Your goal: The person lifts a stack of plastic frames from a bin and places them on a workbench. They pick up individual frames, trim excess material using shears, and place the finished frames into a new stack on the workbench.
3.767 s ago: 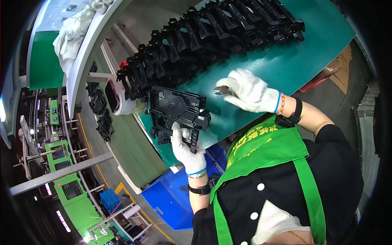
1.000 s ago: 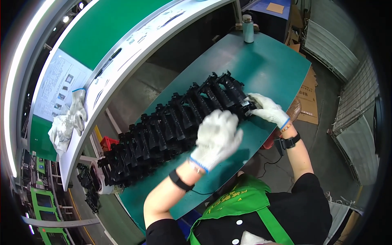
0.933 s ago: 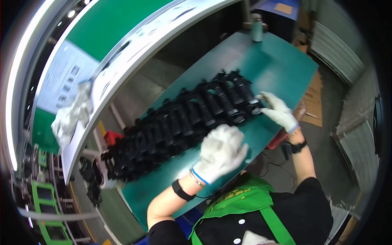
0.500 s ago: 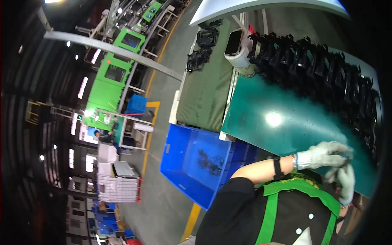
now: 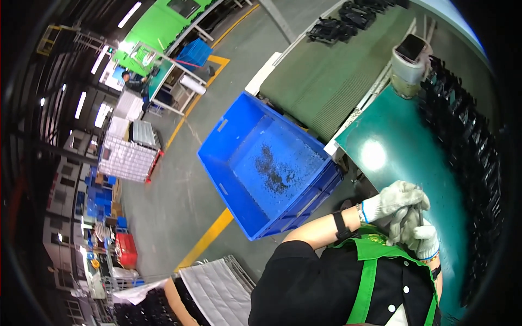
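Observation:
Both my hands wear whitish knitted gloves and meet in front of my chest, over the near edge of a green tabletop (image 5: 391, 130). My left hand (image 5: 397, 200) comes in from the left, its fingers curled inward. Pressed against it from below is my right hand (image 5: 421, 234), also with bent fingers. A thin grey sliver shows between the gloves, too small and covered to name. Along the table's right side, a long row of black moulded plastic parts (image 5: 470, 157) stands packed close together, apart from my hands.
Left of the table stands a blue bin (image 5: 223, 179) with black scraps on its bottom. Beyond it runs a green conveyor belt (image 5: 326, 81) carrying black parts (image 5: 331, 30). A phone (image 5: 410, 48) rests on a white tub (image 5: 405, 70). Grey padded sheets (image 5: 217, 288) are behind at lower left.
The view has swung, bringing the bin and the padded sheets further in and shifting the conveyor rightward. My hands stay together, now lower against each other, fingers more curled.

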A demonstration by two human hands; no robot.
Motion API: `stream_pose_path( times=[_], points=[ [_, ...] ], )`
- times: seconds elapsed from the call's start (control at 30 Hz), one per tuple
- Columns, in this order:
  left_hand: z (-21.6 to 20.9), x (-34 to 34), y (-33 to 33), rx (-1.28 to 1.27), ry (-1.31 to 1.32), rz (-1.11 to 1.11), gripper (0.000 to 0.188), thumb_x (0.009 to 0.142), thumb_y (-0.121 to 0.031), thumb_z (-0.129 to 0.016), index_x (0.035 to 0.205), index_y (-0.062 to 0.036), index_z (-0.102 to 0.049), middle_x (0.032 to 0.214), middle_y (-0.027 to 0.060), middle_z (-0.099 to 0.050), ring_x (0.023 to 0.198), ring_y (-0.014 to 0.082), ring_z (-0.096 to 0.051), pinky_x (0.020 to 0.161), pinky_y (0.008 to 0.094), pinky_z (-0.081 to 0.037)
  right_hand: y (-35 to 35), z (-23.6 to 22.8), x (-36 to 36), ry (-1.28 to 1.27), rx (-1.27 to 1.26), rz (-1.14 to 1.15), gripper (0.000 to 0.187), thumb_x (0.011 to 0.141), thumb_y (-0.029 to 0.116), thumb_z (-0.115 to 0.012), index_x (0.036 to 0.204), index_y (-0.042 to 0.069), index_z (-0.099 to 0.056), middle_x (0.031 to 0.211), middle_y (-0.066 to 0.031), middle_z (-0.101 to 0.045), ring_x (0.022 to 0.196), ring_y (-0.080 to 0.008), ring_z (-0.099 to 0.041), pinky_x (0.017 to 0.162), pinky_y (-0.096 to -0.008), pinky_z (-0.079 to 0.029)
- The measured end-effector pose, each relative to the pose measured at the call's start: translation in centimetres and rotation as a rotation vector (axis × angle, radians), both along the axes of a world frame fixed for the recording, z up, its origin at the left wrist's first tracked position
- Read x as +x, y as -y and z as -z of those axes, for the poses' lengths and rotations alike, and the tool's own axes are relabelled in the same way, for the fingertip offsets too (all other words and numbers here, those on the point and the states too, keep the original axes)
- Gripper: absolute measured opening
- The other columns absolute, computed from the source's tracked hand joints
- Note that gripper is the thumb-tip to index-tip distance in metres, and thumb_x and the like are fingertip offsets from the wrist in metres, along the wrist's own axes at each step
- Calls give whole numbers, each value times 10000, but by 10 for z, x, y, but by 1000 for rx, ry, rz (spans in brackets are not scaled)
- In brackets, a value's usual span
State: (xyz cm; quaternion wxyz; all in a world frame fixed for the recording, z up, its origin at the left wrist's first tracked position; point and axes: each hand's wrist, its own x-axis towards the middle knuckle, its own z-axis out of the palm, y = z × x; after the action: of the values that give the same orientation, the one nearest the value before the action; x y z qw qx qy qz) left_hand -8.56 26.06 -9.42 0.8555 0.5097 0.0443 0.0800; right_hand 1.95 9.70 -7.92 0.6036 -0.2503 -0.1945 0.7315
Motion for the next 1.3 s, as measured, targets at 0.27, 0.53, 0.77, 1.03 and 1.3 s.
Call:
stream_pose_path(
  times=[0.27,0.53,0.77,1.03,1.3],
  points=[
    [26,-36,-22,-92,-31,-138,246,933,-191,-768,1095,-7,-752,1007,58,-758,913,120,-675,865,292,-543,-8,10,-12,-65,-228,-135,635,734,265,-743,1255,-17,-516,1017,-187,-635,878,-359,-659,840,-498,-570],
    [19,-56,-21,-204,-48,-201,225,929,-181,-761,1066,-3,-753,952,47,-753,854,120,-681,816,280,-546,-18,-4,-22,40,-252,-195,579,719,311,-763,1214,90,-558,964,-112,-605,844,-281,-590,792,-430,-505],
    [31,-50,-10,-198,-56,-293,201,945,-199,-740,1018,-12,-749,918,45,-747,824,130,-684,785,282,-552,-5,8,-27,-18,-237,-184,549,733,335,-760,1193,108,-567,954,-89,-579,819,-265,-562,779,-441,-486],
    [27,-58,-30,-307,-120,-721,231,965,-262,-710,893,-42,-708,874,66,-732,772,173,-679,671,317,-543,10,5,-27,-49,-222,-79,542,731,366,-770,1184,130,-587,910,-62,-551,775,-235,-534,735,-418,-476],
    [-6,-100,-87,-237,181,-1035,331,1029,-283,-600,743,-117,-585,616,13,-563,545,153,-527,500,317,-410,7,13,-19,-219,-268,-43,469,770,305,-783,1163,118,-609,913,-80,-581,784,-239,-576,739,-424,-511]
  ],
)
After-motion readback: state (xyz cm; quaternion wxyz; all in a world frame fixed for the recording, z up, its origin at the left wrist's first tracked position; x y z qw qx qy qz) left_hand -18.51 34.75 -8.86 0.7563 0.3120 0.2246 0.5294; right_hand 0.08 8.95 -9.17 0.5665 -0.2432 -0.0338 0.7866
